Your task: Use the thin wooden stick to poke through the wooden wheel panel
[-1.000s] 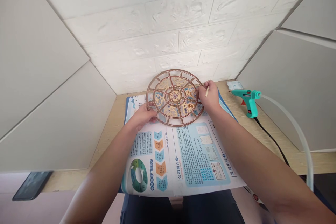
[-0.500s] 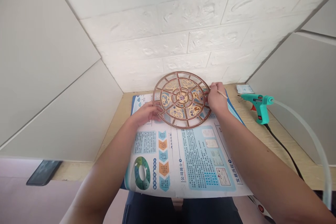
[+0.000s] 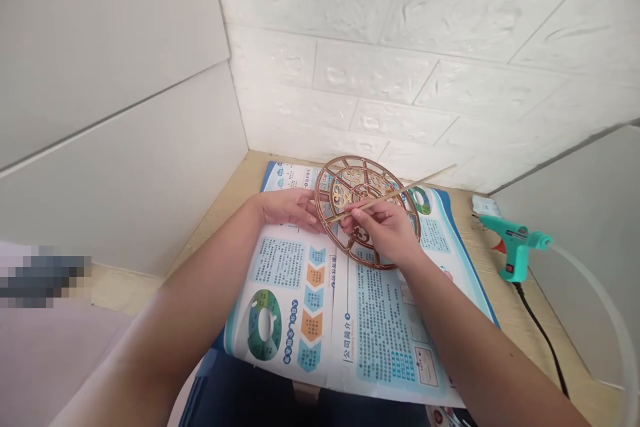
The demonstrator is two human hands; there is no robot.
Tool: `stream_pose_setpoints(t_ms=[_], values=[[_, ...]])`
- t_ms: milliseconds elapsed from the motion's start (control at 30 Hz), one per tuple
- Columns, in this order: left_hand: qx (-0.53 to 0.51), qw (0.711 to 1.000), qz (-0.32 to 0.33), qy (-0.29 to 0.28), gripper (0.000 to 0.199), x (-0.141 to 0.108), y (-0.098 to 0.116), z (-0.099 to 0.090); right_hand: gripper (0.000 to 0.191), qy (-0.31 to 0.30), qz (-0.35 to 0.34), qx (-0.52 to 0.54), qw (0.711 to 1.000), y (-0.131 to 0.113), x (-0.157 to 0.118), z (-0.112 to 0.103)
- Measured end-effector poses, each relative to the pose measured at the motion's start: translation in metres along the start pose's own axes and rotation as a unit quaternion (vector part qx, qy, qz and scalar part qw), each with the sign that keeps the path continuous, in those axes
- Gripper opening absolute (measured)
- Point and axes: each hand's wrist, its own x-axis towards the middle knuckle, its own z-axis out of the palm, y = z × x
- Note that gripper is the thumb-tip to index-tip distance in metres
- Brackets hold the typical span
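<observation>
Copper-coloured round openwork disc (image 3: 361, 192) is positioned over the far half of a glossy blue-and-white printed sheet (image 3: 345, 293), near the white brick-patterned wall (image 3: 360, 73). Whether it lies flat or is propped at a slant cannot be determined.

Grip: the right hand (image 3: 387, 230) pinches a thin, pale, wood-like stick (image 3: 405, 189) between thumb and fingers, above the disc. One end of the stick overlaps the disc's left part; contact there cannot be confirmed. The left hand (image 3: 290, 209) has its fingers at the disc's left rim; whether they clasp it or merely brace it cannot be told.

Handling, as judged: the disc appears light and fairly stiff, its smooth finish possibly slippery. The outer rim seems the sound place to take hold, preferably at two opposite sides; the thin scrollwork inside looks the likeliest to bend or snap.

Materials and shapes: concentric rings are joined by straight radial spokes, with curling gold motifs (image 3: 341, 197) between them. The sheen suggests metal or coated plastic. The sheet appears thin and pliable, over a pale wood-grain tabletop (image 3: 225, 207). At right lies a teal plastic glue gun (image 3: 515, 243) with a red trigger and black cord.
</observation>
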Motion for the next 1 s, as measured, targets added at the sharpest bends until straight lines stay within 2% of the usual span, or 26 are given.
stream_pose_setpoints(t_ms=[133, 267, 533, 733, 867, 1000], values=[[0.013, 1.000, 0.022, -0.015, 0.047, 0.005, -0.003, 0.000, 0.030, 0.001, 0.005, -0.015, 1.000, 0.002, -0.003, 0.012], [0.015, 0.999, 0.042, -0.013, 0.046, 0.008, -0.004, -0.001, 0.027, 0.010, -0.031, -0.056, 0.998, 0.000, -0.004, 0.017], [0.006, 1.000, 0.014, 0.025, 0.047, 0.008, -0.004, -0.001, 0.021, 0.021, -0.072, -0.142, 0.987, -0.001, -0.006, 0.022], [0.003, 0.999, 0.013, 0.035, 0.049, 0.007, -0.003, 0.000, 0.019, 0.021, -0.083, -0.148, 0.985, -0.002, -0.007, 0.025], [0.014, 1.000, 0.017, 0.013, 0.051, 0.008, -0.006, -0.002, 0.019, 0.030, -0.082, -0.147, 0.985, -0.002, -0.008, 0.025], [0.010, 0.999, 0.016, 0.036, 0.050, 0.008, -0.007, -0.003, 0.019, 0.028, -0.089, -0.162, 0.982, 0.000, -0.007, 0.026]])
